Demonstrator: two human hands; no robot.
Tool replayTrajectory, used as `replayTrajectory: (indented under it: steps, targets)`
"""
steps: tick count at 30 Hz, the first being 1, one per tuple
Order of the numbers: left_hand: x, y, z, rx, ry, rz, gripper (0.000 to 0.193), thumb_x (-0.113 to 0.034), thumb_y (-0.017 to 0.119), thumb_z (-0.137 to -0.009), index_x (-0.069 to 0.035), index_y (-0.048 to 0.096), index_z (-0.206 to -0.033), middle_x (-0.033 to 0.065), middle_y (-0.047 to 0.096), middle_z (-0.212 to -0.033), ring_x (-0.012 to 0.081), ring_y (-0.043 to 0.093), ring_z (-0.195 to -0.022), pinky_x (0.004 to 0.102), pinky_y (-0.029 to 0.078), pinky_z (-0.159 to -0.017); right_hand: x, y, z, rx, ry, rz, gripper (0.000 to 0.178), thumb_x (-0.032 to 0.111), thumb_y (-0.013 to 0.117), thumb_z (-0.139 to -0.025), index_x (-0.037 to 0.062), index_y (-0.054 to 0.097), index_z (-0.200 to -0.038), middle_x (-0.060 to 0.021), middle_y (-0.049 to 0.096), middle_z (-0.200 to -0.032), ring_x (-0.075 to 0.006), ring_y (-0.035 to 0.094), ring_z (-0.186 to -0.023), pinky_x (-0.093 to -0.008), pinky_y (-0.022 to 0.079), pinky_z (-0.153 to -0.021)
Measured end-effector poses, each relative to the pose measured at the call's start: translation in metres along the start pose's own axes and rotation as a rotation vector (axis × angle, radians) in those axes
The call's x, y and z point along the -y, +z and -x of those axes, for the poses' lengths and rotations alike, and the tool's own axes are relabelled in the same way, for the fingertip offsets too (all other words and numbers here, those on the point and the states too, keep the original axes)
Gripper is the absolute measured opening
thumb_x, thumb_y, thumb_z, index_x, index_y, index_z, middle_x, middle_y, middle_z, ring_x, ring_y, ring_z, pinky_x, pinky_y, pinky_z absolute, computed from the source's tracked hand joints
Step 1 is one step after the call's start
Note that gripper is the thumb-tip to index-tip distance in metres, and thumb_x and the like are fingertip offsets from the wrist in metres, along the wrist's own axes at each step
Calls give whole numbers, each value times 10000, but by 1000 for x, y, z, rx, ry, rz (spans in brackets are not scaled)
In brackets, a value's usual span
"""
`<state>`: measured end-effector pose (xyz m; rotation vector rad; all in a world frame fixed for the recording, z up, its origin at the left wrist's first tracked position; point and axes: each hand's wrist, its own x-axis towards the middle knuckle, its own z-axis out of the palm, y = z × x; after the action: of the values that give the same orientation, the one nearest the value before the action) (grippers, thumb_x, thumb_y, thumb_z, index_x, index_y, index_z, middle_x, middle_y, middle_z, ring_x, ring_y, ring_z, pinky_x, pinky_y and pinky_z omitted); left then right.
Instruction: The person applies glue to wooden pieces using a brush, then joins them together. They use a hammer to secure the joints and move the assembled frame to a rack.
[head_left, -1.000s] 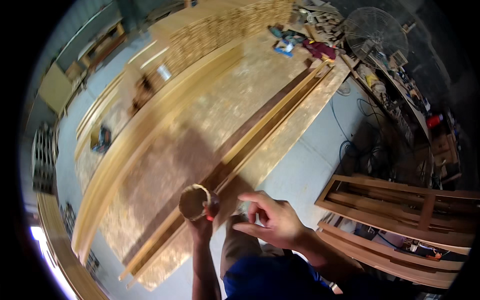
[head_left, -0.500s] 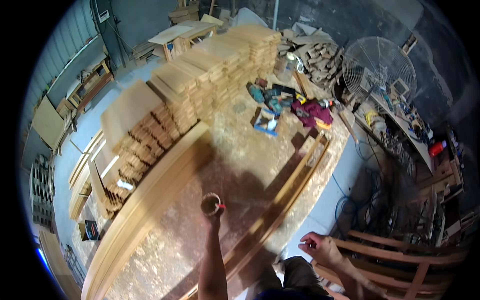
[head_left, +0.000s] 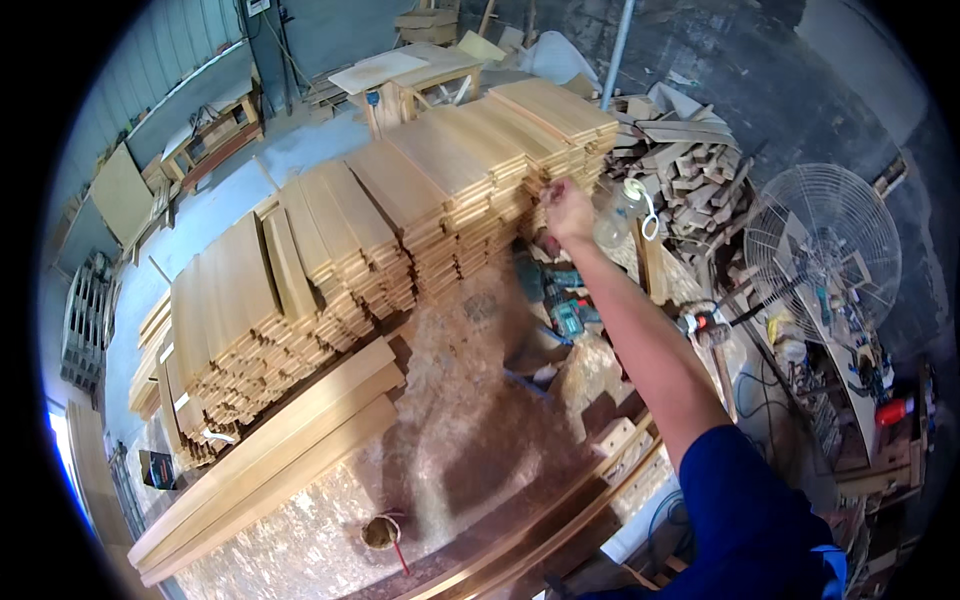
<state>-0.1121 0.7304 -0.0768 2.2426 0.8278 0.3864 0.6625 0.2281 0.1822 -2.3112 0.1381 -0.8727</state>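
Note:
My right hand reaches far across the workbench, its arm in a blue sleeve coming from the lower right. Its fingers look curled beside the far end of the stacked wooden boards; whatever may be in them is hidden. Just right of the hand stands a clear bottle with a white loop on top. Below the forearm lies a teal cordless drill. Near the front of the bench sits a small round container with brown contents and a thin red stick at its side. My left hand is out of sight.
Long planks lie along the bench's left, and narrow strips along its near right edge. A scrap wood pile is heaped behind. At the right stands a large caged fan by a cluttered side table.
My left hand has let go of the round container, which now rests on the bench, and has left the view. My right hand has moved from the lower right to the far boards.

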Motion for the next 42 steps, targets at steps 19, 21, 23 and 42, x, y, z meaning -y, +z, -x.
replayTrajectory:
  steps: [19, 21, 23, 42]
  targets:
    - [-339, 172, -79, 519, -222, 242, 750, -163, 714, -986, -73, 295, -1601, 153, 491, -1506, 321, 524, -1304, 504, 484, -1058, -39, 35, -200, 431, -461, 899, 255, 152, 589, -968, 106, 840, -980, -105, 815, -1026, -269, 788, -985, -407, 624, -835]
    - [-339, 167, -75, 516, -245, 233, 754, -174, 702, -994, -78, 278, -1609, 153, 478, -1520, 327, 511, -1322, 513, 474, -1072, -22, 37, -193, 495, -537, 871, 247, 161, 597, -964, 99, 831, -1015, -119, 808, -1065, -279, 782, -1011, -413, 614, -861]
    - [-342, 163, -73, 518, -259, 227, 757, -184, 690, -1002, -82, 261, -1618, 153, 466, -1535, 333, 499, -1341, 522, 464, -1086, -19, 42, -186, 450, -533, 810, 248, 174, 603, -962, 95, 825, -1041, -123, 804, -1094, -287, 778, -1025, -419, 605, -883]
    - [-420, 132, -18, 725, -219, 496, 796, -284, 577, -1081, -128, 99, -1699, 151, 348, -1674, 389, 384, -1518, 607, 365, -1219, -4, -191, -89, 548, -177, -342, 228, 178, 644, -1049, 4, 761, -958, -10, 730, -864, -75, 625, -797, -286, 513, -745]
